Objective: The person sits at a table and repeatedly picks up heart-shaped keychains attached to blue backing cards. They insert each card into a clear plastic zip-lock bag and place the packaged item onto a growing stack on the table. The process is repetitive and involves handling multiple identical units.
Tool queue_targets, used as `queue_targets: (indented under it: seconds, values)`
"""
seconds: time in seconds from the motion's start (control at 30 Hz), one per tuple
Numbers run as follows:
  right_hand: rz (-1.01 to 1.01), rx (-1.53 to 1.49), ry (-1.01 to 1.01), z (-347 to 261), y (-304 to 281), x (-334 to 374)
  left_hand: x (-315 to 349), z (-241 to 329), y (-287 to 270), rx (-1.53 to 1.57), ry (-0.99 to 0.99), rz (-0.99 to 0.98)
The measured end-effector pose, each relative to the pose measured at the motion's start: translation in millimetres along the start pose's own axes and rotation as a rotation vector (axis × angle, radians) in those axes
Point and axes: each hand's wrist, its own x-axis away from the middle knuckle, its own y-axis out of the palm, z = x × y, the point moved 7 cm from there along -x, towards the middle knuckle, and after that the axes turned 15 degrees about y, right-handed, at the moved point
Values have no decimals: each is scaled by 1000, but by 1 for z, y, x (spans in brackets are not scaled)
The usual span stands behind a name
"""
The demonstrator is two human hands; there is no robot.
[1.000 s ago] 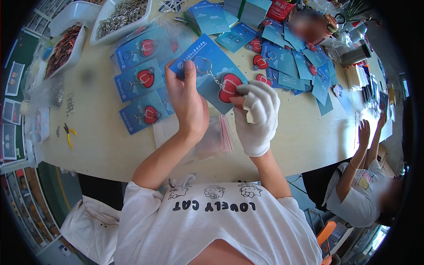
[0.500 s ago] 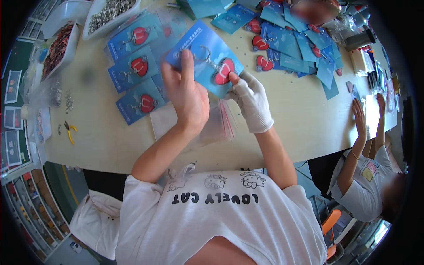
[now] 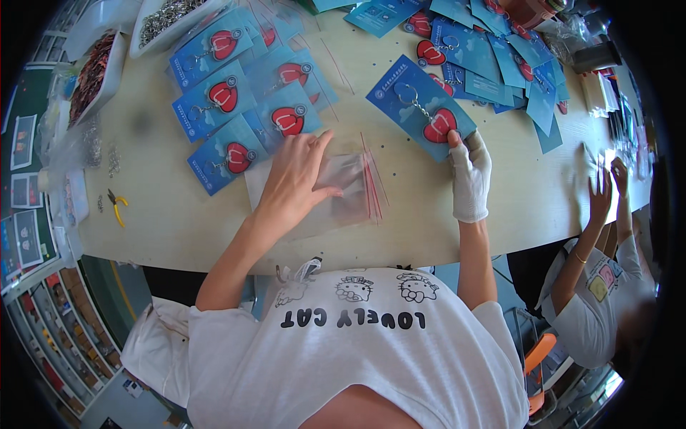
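In my right hand [image 3: 471, 177], which wears a white glove with a bare thumb tip, is a blue backing card [image 3: 393, 87] held by its lower right corner. A red heart-like keychain [image 3: 439, 129] with a metal ring lies against the card's face, and my thumb presses on its edge. My bare left hand [image 3: 294, 180] is open, fingers apart, over a stack of clear plastic bags [image 3: 343, 196] with red seal strips at their right end. Beyond that hand, several bagged cards with red keychains [image 3: 223, 95] lie overlapping in rows.
A heap of blue cards [image 3: 475, 68] and loose red keychains spreads at the far right. White bins [image 3: 118, 80] of metal and reddish parts stand far left, with yellow-handled pliers [image 3: 118, 207] nearer. Another person's hands [image 3: 602, 196] work at the right.
My right hand has carried the card with its keychain to the right. My left hand has let go of the card and come down over the clear bags.
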Motion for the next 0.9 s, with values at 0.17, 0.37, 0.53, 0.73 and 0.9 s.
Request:
queue_targets:
  seconds: [0.17, 0.37, 0.53, 0.73, 0.9]
  values:
    - [-21, -3, 1, 5, -4, 3, -4, -9, 2, 154, 14, -103]
    - [-7, -12, -41, 9, -6, 6, -3, -11, -1, 267, 122, 48]
    - [-79, -21, -26, 3, -5, 7, 4, -18, -3, 481, 38, 98]
    - [-140, 139, -176, -26, -10, 1, 1, -31, 1, 1009, -423, 15]
    - [-249, 117, -163, -31, -16, -8, -7, -26, 2, 1048, -409, -14]
